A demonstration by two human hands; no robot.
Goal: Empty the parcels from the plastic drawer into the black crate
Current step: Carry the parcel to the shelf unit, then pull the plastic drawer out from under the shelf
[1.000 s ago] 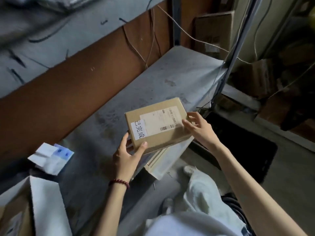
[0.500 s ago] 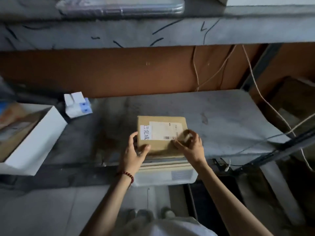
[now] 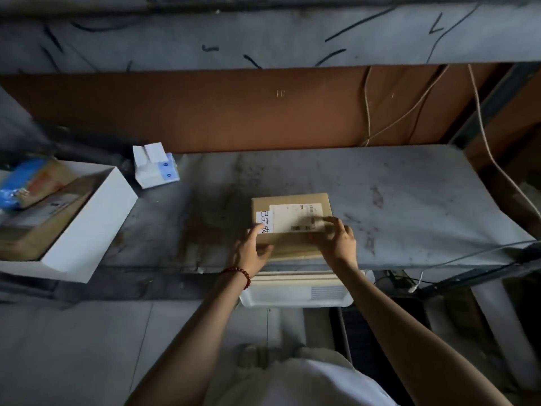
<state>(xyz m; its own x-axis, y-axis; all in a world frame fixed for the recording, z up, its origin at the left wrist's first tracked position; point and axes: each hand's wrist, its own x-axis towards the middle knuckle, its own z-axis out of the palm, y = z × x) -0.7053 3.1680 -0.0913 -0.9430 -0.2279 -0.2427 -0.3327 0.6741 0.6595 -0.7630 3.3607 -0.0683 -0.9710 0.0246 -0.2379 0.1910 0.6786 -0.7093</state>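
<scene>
Only one view is given, from a head-worn camera. It is aimed forward and steeply down, close over the grey shelf (image 3: 409, 200), and is centred on the cardboard parcel (image 3: 292, 212); the floor (image 3: 73, 347) is caught beneath.

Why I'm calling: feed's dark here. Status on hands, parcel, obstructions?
Left hand and right hand both holding cardboard parcel at near corners. Parcel at grey shelf's front edge, above plastic drawer. No obstruction seen.
</scene>
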